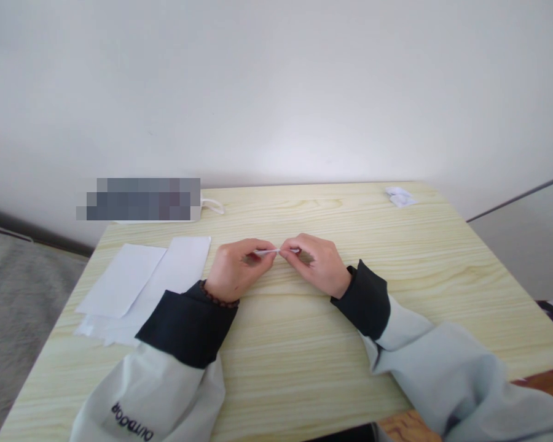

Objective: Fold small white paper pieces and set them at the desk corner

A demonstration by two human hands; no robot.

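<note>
**Both hands pinch a small white strip**

The left hand (235, 270) and right hand (317, 264) meet fingertip to fingertip just above the table (304, 368). Both are closed narrowly on a thin white strip (270, 251) that spans the short gap between them. Each hand pinches one end with thumb and forefinger and has the other fingers curled under. The strip looks like folded or rolled paper, but it is too small to tell which. It lies roughly level, and both hands hold it clear of the wood.

A dark beaded bracelet (219, 301) sits on the left wrist, at the edge of a dark cuff. Both sleeves are pale grey above the cuffs, and both forearms rest on the table.

Just beside the left hand, on its outer side, lie overlapping white sheets (133, 276), and part of the top one is under the left sleeve. Beyond the left hand, at the far edge, is a blurred item (142, 199) with a white loop (212, 205) at the end nearer the hands. Well apart from the right hand, beyond it and outward, a few white scraps (400, 196) lie near the far corner.
</note>
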